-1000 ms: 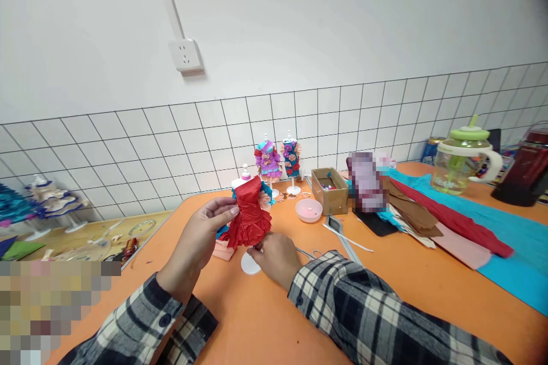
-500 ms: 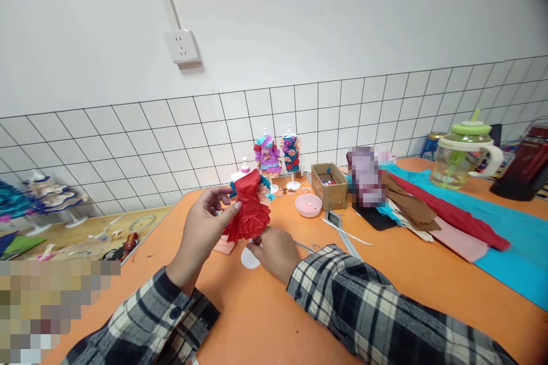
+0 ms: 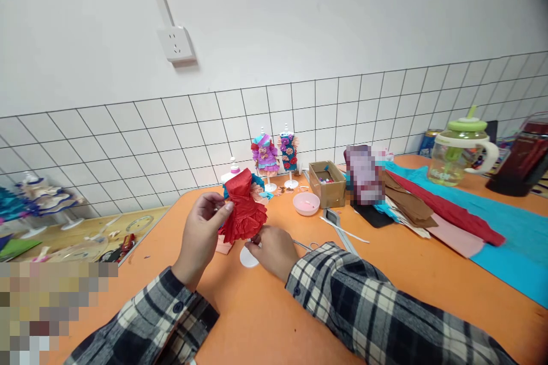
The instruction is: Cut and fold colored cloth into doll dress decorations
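A small white dress form (image 3: pixel 233 164) wears a red crepe-paper dress (image 3: pixel 243 208) with a ruffled skirt and a teal frill at its side. My left hand (image 3: pixel 201 234) is closed at the dress's left side, thumb on the red paper and fingers behind. Under the skirt, my right hand (image 3: pixel 274 251) pinches the form's stand just above its round white base (image 3: pixel 249 258); the exact grip is partly hidden. A folded pink paper (image 3: pixel 224 246) lies behind the stand. Scissors (image 3: pixel 309 246) lie just beyond my right hand.
Two dressed forms, one purple (image 3: pixel 266 155) and one teal with flowers (image 3: pixel 288 152), stand by the wall. Nearby are a pink bowl (image 3: pixel 306 204), a cardboard box (image 3: pixel 327 187), a phone (image 3: pixel 365 177), coloured paper (image 3: pixel 409 202) and a jug (image 3: pixel 456 154). More forms stand left.
The dress form has tilted and turned slightly, its top leaning further left. Both hands keep their hold. The whole view has shifted a little.
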Motion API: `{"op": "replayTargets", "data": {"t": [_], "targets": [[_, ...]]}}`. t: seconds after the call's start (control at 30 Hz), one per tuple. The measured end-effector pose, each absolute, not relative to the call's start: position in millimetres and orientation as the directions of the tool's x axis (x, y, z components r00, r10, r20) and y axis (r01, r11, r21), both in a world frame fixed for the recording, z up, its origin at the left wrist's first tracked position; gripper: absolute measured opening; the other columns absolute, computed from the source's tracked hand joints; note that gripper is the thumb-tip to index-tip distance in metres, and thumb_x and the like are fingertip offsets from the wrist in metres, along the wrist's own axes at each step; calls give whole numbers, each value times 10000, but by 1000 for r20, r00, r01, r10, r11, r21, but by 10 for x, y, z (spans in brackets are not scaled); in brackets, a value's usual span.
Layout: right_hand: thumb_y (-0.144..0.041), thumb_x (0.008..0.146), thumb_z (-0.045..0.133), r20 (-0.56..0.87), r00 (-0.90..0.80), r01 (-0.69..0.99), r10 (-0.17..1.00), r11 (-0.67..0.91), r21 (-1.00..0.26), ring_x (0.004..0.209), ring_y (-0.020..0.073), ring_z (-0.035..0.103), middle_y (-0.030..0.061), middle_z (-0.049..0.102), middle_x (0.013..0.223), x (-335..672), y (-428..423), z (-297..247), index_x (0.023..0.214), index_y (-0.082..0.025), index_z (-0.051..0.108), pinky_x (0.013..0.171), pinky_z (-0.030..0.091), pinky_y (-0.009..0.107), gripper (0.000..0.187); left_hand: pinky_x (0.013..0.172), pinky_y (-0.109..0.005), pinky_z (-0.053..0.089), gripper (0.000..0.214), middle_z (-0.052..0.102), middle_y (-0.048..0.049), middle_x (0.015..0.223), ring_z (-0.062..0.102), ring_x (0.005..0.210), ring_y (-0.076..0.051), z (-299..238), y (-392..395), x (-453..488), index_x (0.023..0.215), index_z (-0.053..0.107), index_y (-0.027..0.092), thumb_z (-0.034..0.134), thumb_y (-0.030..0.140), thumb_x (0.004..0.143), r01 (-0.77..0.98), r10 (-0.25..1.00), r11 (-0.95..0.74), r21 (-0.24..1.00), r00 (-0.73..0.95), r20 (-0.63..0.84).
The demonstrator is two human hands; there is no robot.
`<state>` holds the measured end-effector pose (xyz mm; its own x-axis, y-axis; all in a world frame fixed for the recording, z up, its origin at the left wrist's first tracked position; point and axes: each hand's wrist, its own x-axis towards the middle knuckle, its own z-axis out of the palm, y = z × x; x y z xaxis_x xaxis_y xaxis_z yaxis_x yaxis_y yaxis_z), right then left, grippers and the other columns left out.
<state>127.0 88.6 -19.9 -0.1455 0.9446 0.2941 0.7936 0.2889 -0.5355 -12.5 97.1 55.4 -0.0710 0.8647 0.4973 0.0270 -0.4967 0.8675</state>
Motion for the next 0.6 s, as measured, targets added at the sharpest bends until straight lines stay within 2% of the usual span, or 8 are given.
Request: {"op": "replayTargets", "data": {"t": [0.1,0.33,0.43,0.6], "targets": [[-379,824,594,290,-145,793,946,286,-538,810,162,657,-6,727,887,1268,885,-198,863,-242,680,627,361,248,166,581,-201,409,288,491,30,779,486,675,-115,522,1036,-148,844,521,206,747,314,702,17,891,-453,891,5,453],[-392,839,581,267,-120,796,956,253,-549,827,154,656,-4,726,889,1276,943,-221,888,-241,679,625,363,244,187,648,-201,413,333,490,22,800,489,722,-121,593,982,-156,932,529,213,753,294,700,41,806,-583,811,-95,584],[-409,846,577,260,-108,808,960,237,-540,808,147,656,2,727,889,1294,999,-225,885,-237,686,608,358,242,207,644,-197,413,339,477,30,788,484,716,-121,523,954,-144,996,508,237,724,295,742,58,768,-621,782,-155,622],[-412,848,583,277,-90,836,957,223,-502,798,149,659,-12,731,877,1327,1121,-205,871,-257,691,584,341,241,191,673,-223,421,295,484,28,766,485,702,-133,175,1001,-261,1001,519,239,690,335,780,156,796,-572,805,-131,591]]}}
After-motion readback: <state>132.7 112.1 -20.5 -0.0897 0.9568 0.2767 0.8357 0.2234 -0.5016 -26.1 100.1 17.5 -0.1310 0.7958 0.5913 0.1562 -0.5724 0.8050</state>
